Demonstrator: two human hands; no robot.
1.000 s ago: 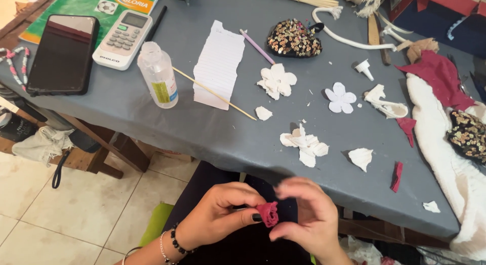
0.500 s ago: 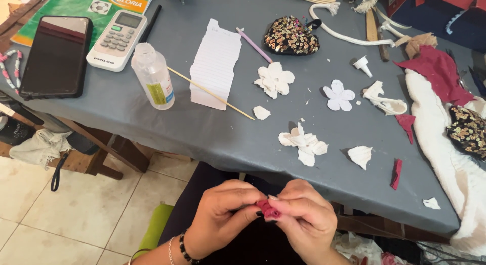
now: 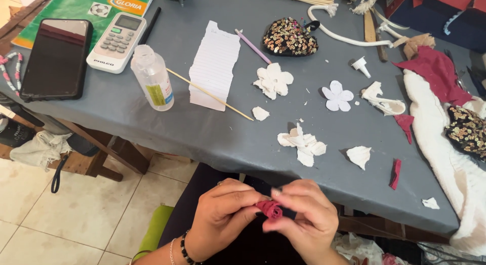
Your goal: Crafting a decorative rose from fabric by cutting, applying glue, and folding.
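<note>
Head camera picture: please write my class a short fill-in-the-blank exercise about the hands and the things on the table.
1. Both hands, left hand and right hand, pinch a small rolled piece of ____ cloth.
2. The clear bottle stands ____ on the grey table.
3. The black phone lies to the ____ of the remote control, as the picture shows it.

Missing words: red; upright; left

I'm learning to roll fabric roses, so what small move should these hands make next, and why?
Probably another slight turn of the red fabric roll. The left hand and right hand pinch it between their fingertips over the lap; it already shows a small spiral, and no glue bottle is at hand.
</note>
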